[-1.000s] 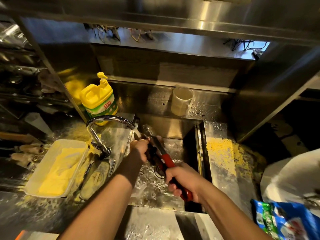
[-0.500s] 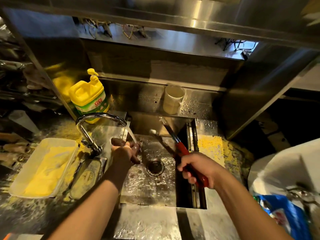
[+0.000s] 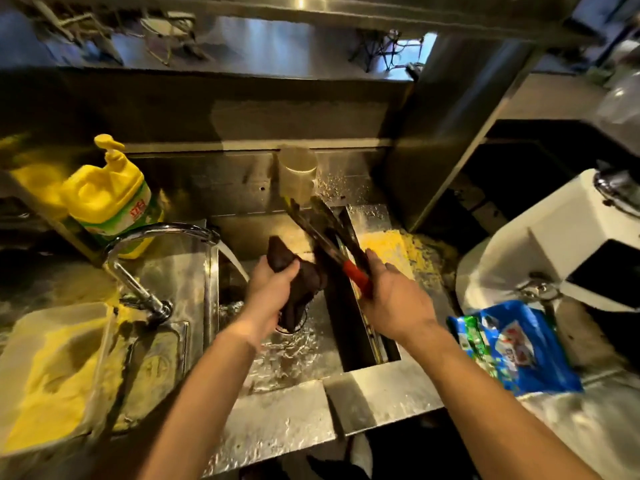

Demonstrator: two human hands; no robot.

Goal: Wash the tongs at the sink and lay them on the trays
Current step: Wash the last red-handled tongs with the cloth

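Right hand first: its fingers are wrapped round the red-sleeved handle end of the long steel tongs, which angle up and away over the sink with both arms spread a little at the far tips. The left hand is curled round a dark, wet, crumpled cloth, held just beside the tongs' shafts and above the round drain. Water runs from the curved chrome tap in a slanted stream onto the left side of the stainless steel sink basin, landing near the left wrist.

Those tongs look stiff, light and springy, and with wet steel they'll likely be slick, so the red grip seems the safe place to hold while the cloth works along the bare metal. Judging by this, the washing is under way and nothing is laid on a tray yet.

Further out on the bench: a yellow pump bottle of detergent behind the tap, a white plastic tray of yellow crumb at far left, and a blue printed packet to the right.
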